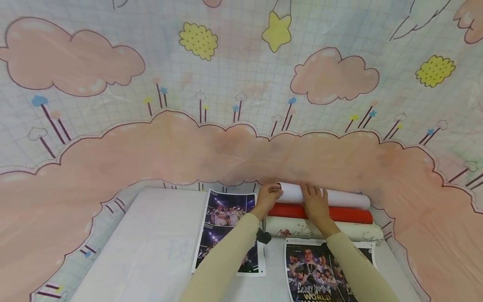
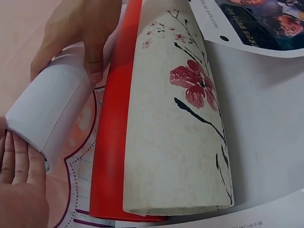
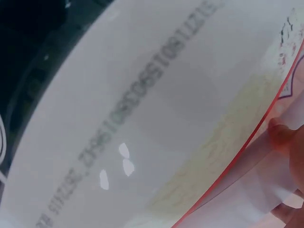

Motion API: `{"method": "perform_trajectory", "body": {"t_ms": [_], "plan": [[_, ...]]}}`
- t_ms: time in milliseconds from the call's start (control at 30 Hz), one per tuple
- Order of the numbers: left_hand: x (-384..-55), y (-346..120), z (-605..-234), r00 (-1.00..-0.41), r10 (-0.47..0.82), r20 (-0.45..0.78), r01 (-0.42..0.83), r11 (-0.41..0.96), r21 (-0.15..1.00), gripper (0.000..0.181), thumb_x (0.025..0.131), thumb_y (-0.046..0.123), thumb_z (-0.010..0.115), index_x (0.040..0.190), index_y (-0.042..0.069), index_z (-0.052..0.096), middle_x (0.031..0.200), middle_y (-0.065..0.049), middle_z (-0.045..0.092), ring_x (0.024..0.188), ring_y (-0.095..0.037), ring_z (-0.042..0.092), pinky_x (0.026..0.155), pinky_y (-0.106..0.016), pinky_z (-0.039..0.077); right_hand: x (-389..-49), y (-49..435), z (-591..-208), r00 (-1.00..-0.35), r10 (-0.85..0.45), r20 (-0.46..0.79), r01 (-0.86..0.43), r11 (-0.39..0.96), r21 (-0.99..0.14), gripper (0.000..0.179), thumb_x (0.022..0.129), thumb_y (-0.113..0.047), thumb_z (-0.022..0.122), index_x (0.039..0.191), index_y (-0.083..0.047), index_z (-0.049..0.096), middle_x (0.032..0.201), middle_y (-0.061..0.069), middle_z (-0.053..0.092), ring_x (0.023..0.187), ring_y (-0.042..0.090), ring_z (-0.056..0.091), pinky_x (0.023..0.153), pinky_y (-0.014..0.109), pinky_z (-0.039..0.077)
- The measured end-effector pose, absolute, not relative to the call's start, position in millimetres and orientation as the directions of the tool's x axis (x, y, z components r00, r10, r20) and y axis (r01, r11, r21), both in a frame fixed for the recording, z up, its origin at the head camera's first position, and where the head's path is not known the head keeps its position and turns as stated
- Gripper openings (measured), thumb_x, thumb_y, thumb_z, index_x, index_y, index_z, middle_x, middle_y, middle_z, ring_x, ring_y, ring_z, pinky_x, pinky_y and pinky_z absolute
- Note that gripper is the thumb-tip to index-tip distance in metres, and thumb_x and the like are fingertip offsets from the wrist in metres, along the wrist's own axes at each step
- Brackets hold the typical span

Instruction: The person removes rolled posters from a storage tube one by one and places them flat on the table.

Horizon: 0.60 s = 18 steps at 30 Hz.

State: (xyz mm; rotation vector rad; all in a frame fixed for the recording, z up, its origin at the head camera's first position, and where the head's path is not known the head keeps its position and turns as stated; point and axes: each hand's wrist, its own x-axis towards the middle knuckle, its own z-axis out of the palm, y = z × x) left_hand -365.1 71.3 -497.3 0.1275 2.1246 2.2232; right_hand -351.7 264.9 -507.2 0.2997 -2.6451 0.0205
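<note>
A white paper roll [image 1: 343,199] lies at the back of the table, farthest of three rolls. My left hand [image 1: 267,199] holds its left end; in the left wrist view the fingers [image 2: 21,159] reach into the roll's opening. Farther along, my right hand [image 1: 316,205] grips the same roll from above, its thumb [image 2: 94,59] on the near side. In front lie a red roll [image 1: 351,215] and a cream roll [image 1: 298,228] with pink flowers and dark branches. The right wrist view shows the right hand [image 3: 292,154] at its right edge, around the white roll [image 3: 251,183].
Two printed group-photo posters lie on the white table [image 1: 151,235]: one poster [image 1: 226,214] left of the rolls, another poster [image 1: 309,268] in front of them. A small black object [image 1: 263,236] sits near the cream roll's left end. A cloud-patterned cloth [image 1: 226,151] hangs behind.
</note>
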Motion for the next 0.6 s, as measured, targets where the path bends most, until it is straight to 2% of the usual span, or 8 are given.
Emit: {"method": "perform_trajectory", "body": {"t_ms": [200,433,600], "plan": [[-360,74,-490,-0.992,0.094,0.085,0.091,0.059,0.994,0.025,0.088,0.016,0.063,0.111,0.007,0.067,0.112,-0.011,0.065,0.107,-0.022,0.06,0.091,-0.032,0.051,-350,267,-502,-0.819,-0.248,0.517,-0.226,0.968,0.107,0.065,0.072,-0.012,0.076,0.131,-0.01,0.047,0.127,0.015,0.054,0.118,0.038,0.048,0.103,0.061,0.03],[-352,70,-482,-0.986,0.132,0.106,0.125,0.153,0.98,0.031,0.091,0.023,0.059,0.115,0.005,0.065,0.114,-0.012,0.065,0.106,-0.021,0.06,0.09,-0.033,0.051,-341,263,-491,-0.794,-0.268,0.545,-0.225,0.964,0.145,0.071,0.069,-0.017,0.081,0.131,-0.01,0.048,0.125,0.016,0.055,0.118,0.039,0.049,0.104,0.061,0.031],[-345,63,-471,-0.972,0.166,0.165,0.202,0.239,0.95,0.032,0.093,0.029,0.056,0.113,0.005,0.064,0.112,-0.011,0.065,0.103,-0.022,0.06,0.09,-0.035,0.051,-335,257,-479,-0.764,-0.294,0.575,-0.227,0.956,0.186,0.072,0.069,-0.018,0.081,0.131,-0.011,0.047,0.124,0.016,0.055,0.118,0.039,0.049,0.103,0.06,0.031]]}}
